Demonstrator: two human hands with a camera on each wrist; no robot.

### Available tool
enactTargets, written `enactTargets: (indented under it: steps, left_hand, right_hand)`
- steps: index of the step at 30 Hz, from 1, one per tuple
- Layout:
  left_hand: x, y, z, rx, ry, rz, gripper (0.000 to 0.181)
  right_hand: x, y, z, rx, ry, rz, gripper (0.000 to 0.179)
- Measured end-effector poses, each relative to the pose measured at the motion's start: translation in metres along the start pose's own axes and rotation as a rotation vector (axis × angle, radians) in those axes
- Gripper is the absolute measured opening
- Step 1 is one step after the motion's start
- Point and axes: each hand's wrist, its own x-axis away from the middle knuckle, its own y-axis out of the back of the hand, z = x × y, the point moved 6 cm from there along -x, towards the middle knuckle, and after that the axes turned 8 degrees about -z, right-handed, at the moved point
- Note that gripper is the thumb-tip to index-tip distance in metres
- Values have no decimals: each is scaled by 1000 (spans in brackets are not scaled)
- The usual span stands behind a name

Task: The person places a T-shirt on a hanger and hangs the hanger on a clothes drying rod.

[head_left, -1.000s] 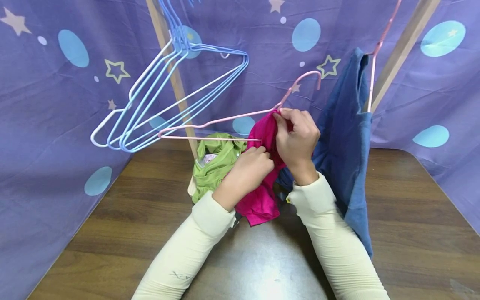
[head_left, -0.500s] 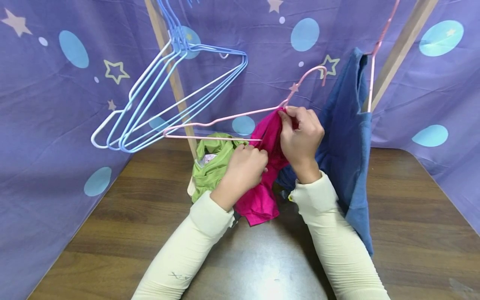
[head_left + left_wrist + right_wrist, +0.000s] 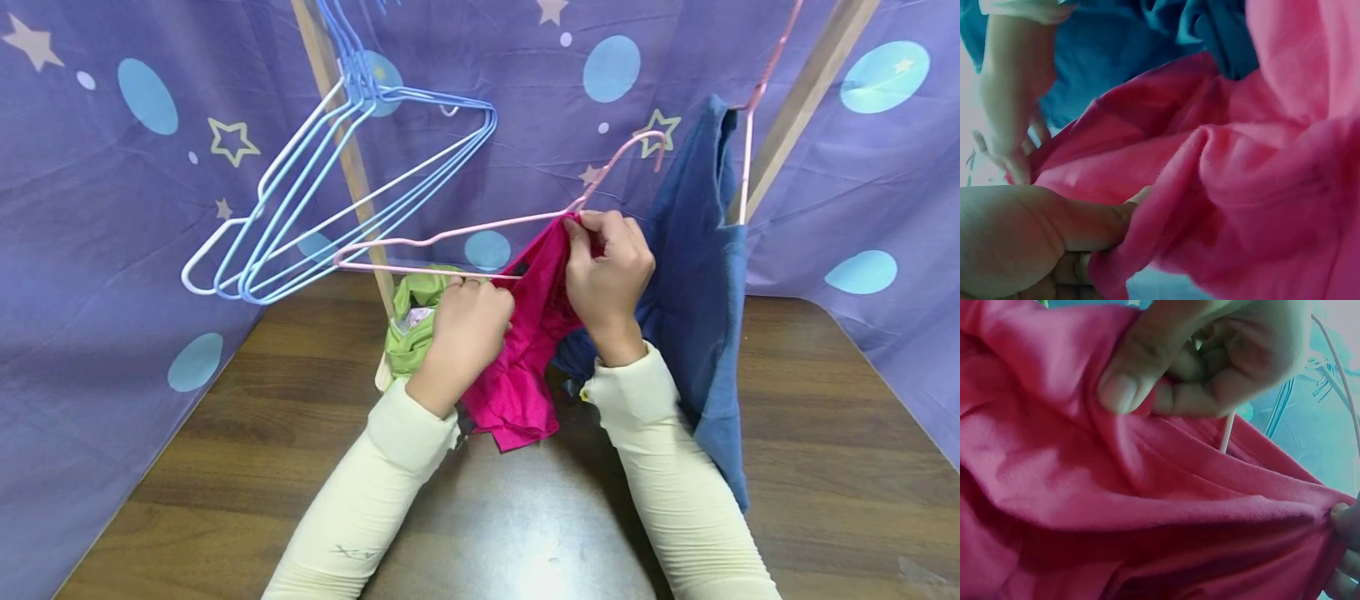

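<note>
A magenta shirt (image 3: 536, 333) hangs between my two hands, its stitched neckband (image 3: 1191, 465) stretched taut in the right wrist view. My right hand (image 3: 611, 267) pinches the cloth just under the hook of a pink hanger (image 3: 465, 229). The hanger's left arm is bare, while its right part is hidden by the shirt. Lower and to the left, my left hand (image 3: 471, 329) grips another edge of the opening. The left wrist view shows that edge folded between thumb and fingers (image 3: 1094, 225).
Several blue and white hangers (image 3: 300, 217) hang at the upper left. Blue trousers or similar cloth (image 3: 693, 275) hang on another pink hanger at right. Behind my left hand lies a green garment (image 3: 408, 350) on the wooden table (image 3: 225, 467). Wooden posts (image 3: 810, 100) stand at both sides.
My left hand has moved left, drawing the shirt's edge away and widening the opening. My right hand and the pink hanger have shifted slightly right and up.
</note>
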Motion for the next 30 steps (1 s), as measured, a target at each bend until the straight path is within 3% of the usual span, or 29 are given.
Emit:
enactTargets:
  steps: [4, 7, 13, 16, 19, 30]
  left_hand:
    - [1, 7, 13, 25, 27, 13, 19]
    - [1, 13, 21, 85, 11, 16, 27]
    - [0, 23, 27, 393, -90, 24, 38]
    - [1, 26, 27, 551, -119, 44, 34]
    - [1, 29, 24, 650, -158, 47, 29]
    - [3, 47, 14, 796, -338, -151, 21]
  right_hand:
    - [0, 0, 0, 9, -4, 0, 16]
    - [0, 0, -1, 17, -7, -1, 16]
    - [-2, 3, -4, 26, -21, -12, 17]
    - [-3, 4, -6, 31, -31, -12, 18]
    - [-4, 4, -7, 38, -44, -8, 17]
    - [-3, 2, -11, 79, -56, 30, 19]
